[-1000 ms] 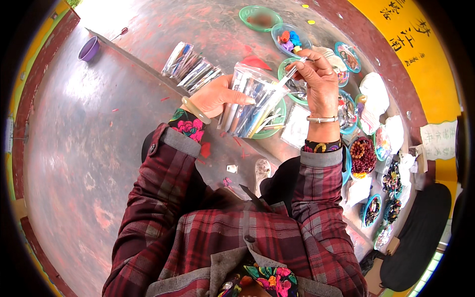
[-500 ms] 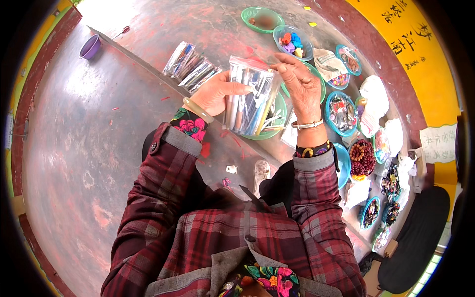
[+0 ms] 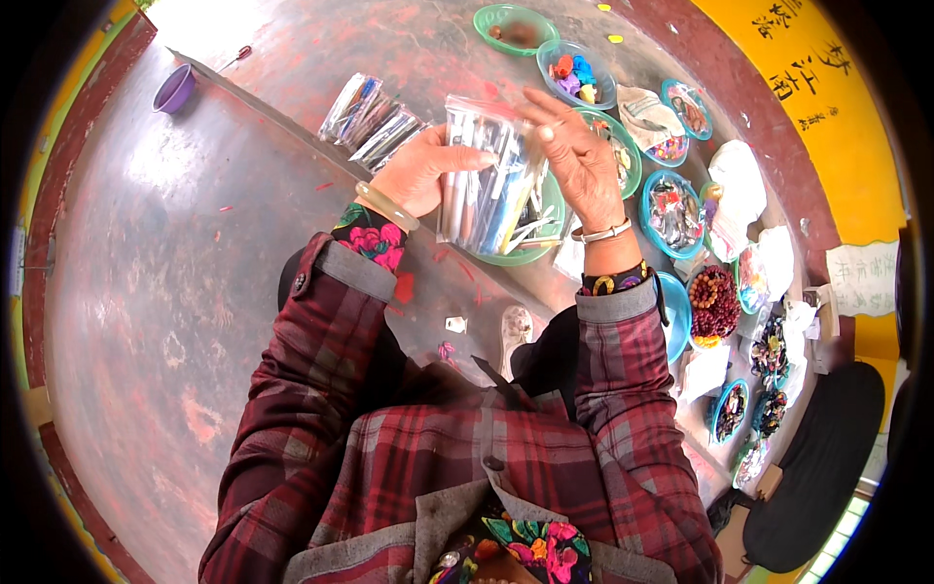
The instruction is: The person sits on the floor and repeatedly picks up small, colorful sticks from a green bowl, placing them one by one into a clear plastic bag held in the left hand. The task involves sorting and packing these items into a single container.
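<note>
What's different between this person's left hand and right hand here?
The left hand grips a clear bag of pen-like sticks, thumb across its front; the right hand is at the bag's upper right, fingers loosely extended, contact unclear. The left hand wears a thick pale bangle, the right hand a slimmer silvery bangle. Both emerge from plaid sleeves with grey cuffs.

A purple basin (image 3: 176, 94) stands on the grey floor (image 3: 146, 341) at the left, near a red-handled tool (image 3: 242, 53). At the top, a green basin (image 3: 501, 15) sits just beside a bluish bowl (image 3: 605, 90) of red, blue and purple pieces (image 3: 583, 70). On the right, dark red beads (image 3: 717, 310) lie beside a blue bowl (image 3: 675, 316), with a black covering (image 3: 815, 477) below and a yellow wall (image 3: 856, 185) beyond.
</note>
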`<state>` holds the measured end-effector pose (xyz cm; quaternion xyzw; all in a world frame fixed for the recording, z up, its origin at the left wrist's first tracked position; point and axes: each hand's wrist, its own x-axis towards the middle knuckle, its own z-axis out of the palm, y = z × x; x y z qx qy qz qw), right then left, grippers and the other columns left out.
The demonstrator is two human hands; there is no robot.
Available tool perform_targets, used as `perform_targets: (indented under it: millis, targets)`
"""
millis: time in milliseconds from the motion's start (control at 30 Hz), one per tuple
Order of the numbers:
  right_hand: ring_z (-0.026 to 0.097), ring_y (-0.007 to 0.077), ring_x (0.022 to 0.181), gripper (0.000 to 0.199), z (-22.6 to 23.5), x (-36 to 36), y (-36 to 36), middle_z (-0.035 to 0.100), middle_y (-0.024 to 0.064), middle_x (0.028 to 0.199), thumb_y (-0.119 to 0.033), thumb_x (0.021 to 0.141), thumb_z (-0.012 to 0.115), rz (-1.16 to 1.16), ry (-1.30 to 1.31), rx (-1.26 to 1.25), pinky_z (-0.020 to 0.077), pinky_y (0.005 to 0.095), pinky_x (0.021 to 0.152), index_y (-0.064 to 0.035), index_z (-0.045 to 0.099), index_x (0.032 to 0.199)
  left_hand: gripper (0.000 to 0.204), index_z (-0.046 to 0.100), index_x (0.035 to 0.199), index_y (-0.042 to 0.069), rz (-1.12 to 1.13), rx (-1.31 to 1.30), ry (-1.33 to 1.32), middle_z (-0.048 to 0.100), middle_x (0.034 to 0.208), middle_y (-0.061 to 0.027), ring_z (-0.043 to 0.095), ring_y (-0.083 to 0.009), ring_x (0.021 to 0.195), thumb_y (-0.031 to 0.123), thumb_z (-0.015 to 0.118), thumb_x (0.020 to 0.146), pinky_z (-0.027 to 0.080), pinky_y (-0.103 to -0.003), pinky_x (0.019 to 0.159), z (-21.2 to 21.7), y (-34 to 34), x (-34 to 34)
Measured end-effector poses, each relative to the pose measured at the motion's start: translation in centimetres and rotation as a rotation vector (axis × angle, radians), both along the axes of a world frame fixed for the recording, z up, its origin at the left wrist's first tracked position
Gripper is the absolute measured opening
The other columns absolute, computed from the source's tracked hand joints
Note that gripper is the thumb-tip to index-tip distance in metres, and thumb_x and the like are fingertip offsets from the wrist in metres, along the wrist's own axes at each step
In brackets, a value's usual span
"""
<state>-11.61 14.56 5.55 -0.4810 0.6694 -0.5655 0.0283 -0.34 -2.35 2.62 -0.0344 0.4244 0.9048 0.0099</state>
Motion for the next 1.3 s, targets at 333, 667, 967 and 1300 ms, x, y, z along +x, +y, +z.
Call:
perform_targets:
  millis: [333,667,967,1300]
  targets:
    - [0.064,0.026,0.076,0.019,-9.1,-4.8,0.3,0.065,0.0134,0.079,-0.025,0.082,0.056,-0.179,0.105,0.639,0.0497,0.0351,0.069,-0.0113,0.069,0.084,0.027,0.059,0.106,0.003,0.163,-0.001,0.109,0.065,0.096,-0.0066,0.063,-0.0163,0.088,0.002,0.061,0.079,0.049,-0.032,0.08,0.9,-2.0,0.7]
    - [0.065,0.0312,0.077,0.017,-21.6,-0.4,-0.8,0.066,0.016,0.08,-0.015,0.076,0.053,0.088,0.6,1.336,0.0521,0.0401,0.065,-0.0078,0.068,0.079,0.028,0.058,0.106,-0.001,0.169,0.01,0.144,0.064,0.098,-0.0087,0.063,-0.0169,0.087,0.005,0.064,0.079,0.05,-0.031,0.08,0.8,-2.3,0.8]
    - [0.066,0.0247,0.082,0.018,-30.6,-1.2,0.2,0.068,0.006,0.082,-0.019,0.079,0.053,-0.042,0.709,1.367,0.0525,0.0357,0.067,-0.0163,0.071,0.081,0.028,0.059,0.105,-0.002,0.142,0.055,0.148,0.065,0.096,-0.0097,0.064,-0.0177,0.086,0.005,0.065,0.078,0.051,-0.032,0.078,1.5,-1.8,0.1]
    - [0.065,0.0294,0.081,0.021,-23.9,-0.6,-1.5,0.067,0.0101,0.086,-0.025,0.081,0.051,-0.11,0.493,1.338,0.0502,0.0406,0.066,-0.0148,0.068,0.086,0.029,0.057,0.106,-0.002,0.169,0.046,0.158,0.065,0.097,-0.0106,0.064,-0.0186,0.085,0.003,0.064,0.079,0.052,-0.033,0.077,1.1,-2.1,0.2]
